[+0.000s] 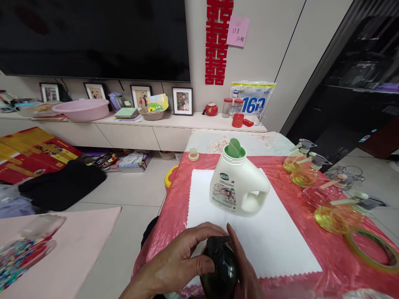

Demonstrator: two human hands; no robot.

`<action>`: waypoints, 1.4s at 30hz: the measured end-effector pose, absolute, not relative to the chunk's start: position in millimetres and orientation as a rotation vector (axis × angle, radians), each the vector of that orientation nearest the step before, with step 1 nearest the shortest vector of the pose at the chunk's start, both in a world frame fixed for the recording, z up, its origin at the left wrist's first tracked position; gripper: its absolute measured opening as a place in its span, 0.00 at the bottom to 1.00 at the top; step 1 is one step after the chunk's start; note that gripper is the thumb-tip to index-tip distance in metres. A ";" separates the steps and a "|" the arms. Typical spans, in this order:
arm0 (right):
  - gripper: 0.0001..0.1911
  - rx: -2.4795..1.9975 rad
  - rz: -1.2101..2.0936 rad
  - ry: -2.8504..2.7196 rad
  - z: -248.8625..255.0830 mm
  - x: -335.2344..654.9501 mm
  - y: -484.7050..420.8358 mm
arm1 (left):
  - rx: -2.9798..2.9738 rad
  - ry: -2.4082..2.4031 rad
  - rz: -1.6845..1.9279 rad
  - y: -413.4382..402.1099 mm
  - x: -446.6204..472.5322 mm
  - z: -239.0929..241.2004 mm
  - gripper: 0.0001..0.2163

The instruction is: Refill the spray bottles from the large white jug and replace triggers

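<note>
A dark pump bottle (pixel 222 272) is between my hands at the near edge of the table. My left hand (pixel 183 259) grips its left side and pump head, with the thumb across the front. Along the bottle's right side lies my right hand (pixel 245 265), its fingers pressed against it and partly hidden. Just beyond stands a cream detergent jug (pixel 238 187) on a white scalloped mat (pixel 280 241). A green spout shows in the jug's uncapped mouth. To the jug's left, a small translucent cap (pixel 193 154) rests on the red table cover (pixel 174 199).
Several clear pump bottles (pixel 304 176) with yellow or pink contents line the table's right side. A roll of tape (pixel 372 251) lies near them. Behind is a low cabinet (pixel 124 135) with picture frames and a pink basin (pixel 82 110). A pink table (pixel 90 245) is at left.
</note>
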State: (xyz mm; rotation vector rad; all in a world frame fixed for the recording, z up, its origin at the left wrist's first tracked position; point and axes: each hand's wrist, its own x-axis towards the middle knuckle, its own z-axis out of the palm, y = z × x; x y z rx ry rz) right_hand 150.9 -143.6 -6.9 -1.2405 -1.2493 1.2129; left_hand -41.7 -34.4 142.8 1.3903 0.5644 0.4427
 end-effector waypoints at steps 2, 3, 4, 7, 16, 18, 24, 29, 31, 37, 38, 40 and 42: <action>0.49 -1.248 1.207 -1.216 0.3 148.5 -143.7 | 1.391 0.564 0.390 -33.9 -45.4 145.6 0.18; 0.50 -1.238 1.204 -1.205 4.2 146.9 -143.8 | 1.402 0.577 0.379 -33.8 -46.2 146.9 0.17; 0.50 -1.230 1.194 -1.203 7.4 145.3 -143.9 | 1.417 0.595 0.381 -33.8 -46.4 147.9 0.17; 0.50 -1.245 1.151 -1.222 8.9 142.9 -143.4 | 1.466 0.651 0.408 -33.9 -43.4 148.1 0.15; 0.50 -1.243 1.178 -1.236 14.5 145.3 -143.5 | 1.358 0.549 0.655 -35.8 -37.1 143.3 0.20; 0.58 -1.197 1.180 -1.259 25.2 145.1 -143.1 | 1.236 0.514 0.779 -35.7 -39.2 142.2 0.20; 0.69 -1.244 1.286 -1.198 42.8 151.8 -144.6 | 0.731 0.680 1.178 -18.0 -41.6 137.4 0.20; 0.68 -1.385 1.293 -1.083 51.3 165.1 -151.8 | 0.522 0.800 1.307 3.0 -31.1 119.8 0.19; 0.68 -1.433 1.228 -1.067 59.5 171.3 -154.0 | 0.548 0.836 1.283 6.5 -24.5 105.7 0.19; 0.60 -1.656 0.750 -1.094 106.3 194.7 -155.5 | 0.706 0.964 1.243 5.2 -6.0 62.3 0.22; 0.58 -1.701 0.629 -1.119 116.0 201.0 -154.1 | 0.717 0.979 1.242 4.5 -4.2 57.4 0.21; 0.54 -1.787 0.391 -1.190 135.0 216.9 -148.4 | 0.732 1.003 1.245 3.0 -1.9 49.8 0.21; 0.52 -1.860 0.144 -1.298 152.6 235.9 -138.2 | 0.754 1.011 1.243 1.6 -1.5 43.8 0.21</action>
